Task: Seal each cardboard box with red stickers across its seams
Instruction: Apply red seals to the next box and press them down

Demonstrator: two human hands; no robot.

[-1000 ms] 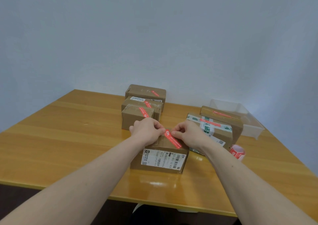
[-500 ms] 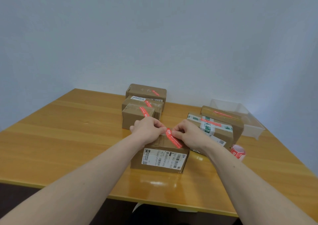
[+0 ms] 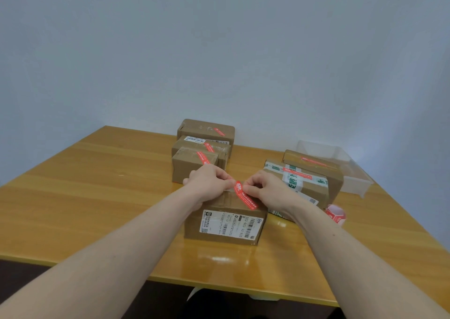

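A cardboard box with a white shipping label on its front stands near the table's front edge. A red sticker lies diagonally across its top. My left hand pinches the sticker's far end with curled fingers. My right hand pinches the same sticker from the right side, fingers curled. The far part of the box top is hidden behind both hands.
Three stickered boxes stand in a row behind. Two larger boxes, one with green-and-white tape, sit at the right. A red sticker roll lies near the right edge, a clear plastic bin further back. The wooden table spreads left.
Both hands stay on the sticker in almost the same place; the sticker's far end sits slightly closer to the box top.
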